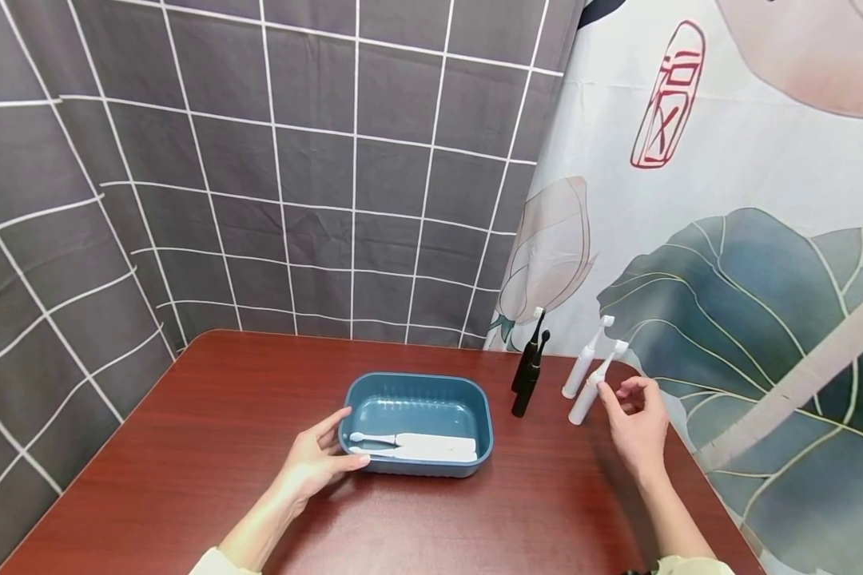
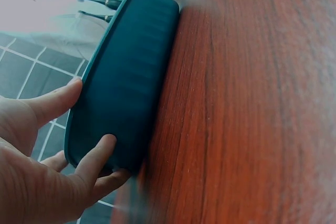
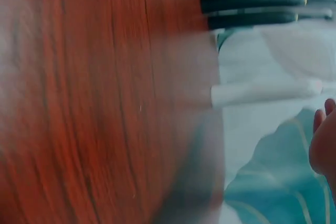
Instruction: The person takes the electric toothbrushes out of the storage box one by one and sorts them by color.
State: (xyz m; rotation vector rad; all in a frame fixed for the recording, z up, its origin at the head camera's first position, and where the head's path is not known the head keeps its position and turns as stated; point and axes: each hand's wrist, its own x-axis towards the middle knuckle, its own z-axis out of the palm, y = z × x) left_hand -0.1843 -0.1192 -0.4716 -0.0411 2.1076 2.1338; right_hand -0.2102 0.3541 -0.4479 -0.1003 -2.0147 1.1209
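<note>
My left hand [image 1: 312, 457] holds the near left corner of a blue plastic basket [image 1: 417, 378], thumb at the rim and fingers against the outer wall [image 2: 123, 77]. Inside, two white electric toothbrushes [image 1: 435, 446] lie side by side along the near wall. At the right, my right hand [image 1: 640, 423] is beside the nearer of two upright white electric toothbrushes [image 1: 586, 399], its thumb tip overlapping the upper handle in the head view. Its bent fingers are apart from the handle in the right wrist view. The other white toothbrush [image 1: 578, 374] stands just behind.
Two black electric toothbrushes [image 1: 526, 390] stand upright between the basket and the white pair. All are on a reddish-brown wooden table [image 1: 259, 399]. A grey checked curtain [image 1: 309, 160] hangs behind, and a leaf-patterned white cloth [image 1: 604, 120] hangs at the right.
</note>
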